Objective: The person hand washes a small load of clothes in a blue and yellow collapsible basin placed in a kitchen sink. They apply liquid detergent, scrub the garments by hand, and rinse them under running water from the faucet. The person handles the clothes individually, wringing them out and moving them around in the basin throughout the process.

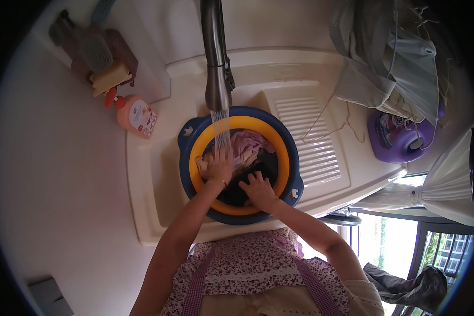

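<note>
A blue-rimmed basin with a yellow inner band (292, 158) stands in the sink and holds wet clothes. My left hand (220, 166), with a thin bracelet at the wrist, reaches into it beneath the running water (221, 132). Its fingertips are blurred by the stream, beside a pink garment (249, 144) and a cream cloth (200, 166). Over a black garment (231, 191) on the near right, my right hand (260, 192) has its fingers spread; the underside of that hand is hidden. Water falls from a metal pull-down faucet (218, 91) above the basin's far side.
Right of the basin is the sink's ribbed washboard (312, 146), with a wire hanger (331, 134) lying across it. A purple detergent bottle (399, 146) stands farther right, below hanging clothes (410, 71). A pink pump bottle (136, 116) is on the left ledge, under a wall rack with brushes (96, 51).
</note>
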`<action>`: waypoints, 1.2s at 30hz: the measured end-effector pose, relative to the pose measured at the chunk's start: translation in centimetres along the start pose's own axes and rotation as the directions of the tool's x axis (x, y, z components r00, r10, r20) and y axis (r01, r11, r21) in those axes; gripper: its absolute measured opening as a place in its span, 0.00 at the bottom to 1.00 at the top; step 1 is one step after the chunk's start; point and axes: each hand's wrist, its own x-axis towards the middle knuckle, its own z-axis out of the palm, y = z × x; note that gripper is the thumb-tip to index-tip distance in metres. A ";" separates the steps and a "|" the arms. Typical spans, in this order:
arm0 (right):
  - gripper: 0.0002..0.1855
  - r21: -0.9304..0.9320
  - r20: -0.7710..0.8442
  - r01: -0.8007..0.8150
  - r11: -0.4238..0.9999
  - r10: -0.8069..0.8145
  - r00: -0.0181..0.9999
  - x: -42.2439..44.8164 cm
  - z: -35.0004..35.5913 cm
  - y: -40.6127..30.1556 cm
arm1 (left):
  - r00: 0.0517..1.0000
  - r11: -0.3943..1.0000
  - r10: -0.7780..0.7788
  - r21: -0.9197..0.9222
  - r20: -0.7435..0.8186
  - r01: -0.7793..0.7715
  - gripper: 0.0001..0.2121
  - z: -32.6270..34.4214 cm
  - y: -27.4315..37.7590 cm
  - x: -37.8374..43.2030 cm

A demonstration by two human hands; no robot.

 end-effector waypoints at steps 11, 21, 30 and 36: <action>0.33 0.519 -0.293 -0.040 0.854 0.222 0.930 8.0 -6.7 6.0 | 0.828 -0.323 -0.310 -0.871 0.467 0.370 0.22 -6.5 -3.6 -3.5; 0.35 0.878 -0.027 -0.234 0.418 0.530 0.847 11.5 3.8 0.4 | 0.641 -0.892 -0.123 -0.367 0.757 0.263 0.31 -9.0 -0.2 -3.3; 0.12 0.463 -0.679 0.016 0.886 0.343 0.650 6.6 -2.6 -6.4 | 0.767 -0.851 -0.311 -0.523 0.561 0.038 0.24 2.1 -1.4 -2.2; 0.13 0.438 -0.646 -0.004 0.899 0.318 0.694 7.9 -3.7 -0.1 | 0.723 -0.183 -0.393 -0.818 0.569 0.544 0.19 -3.9 -1.8 -2.7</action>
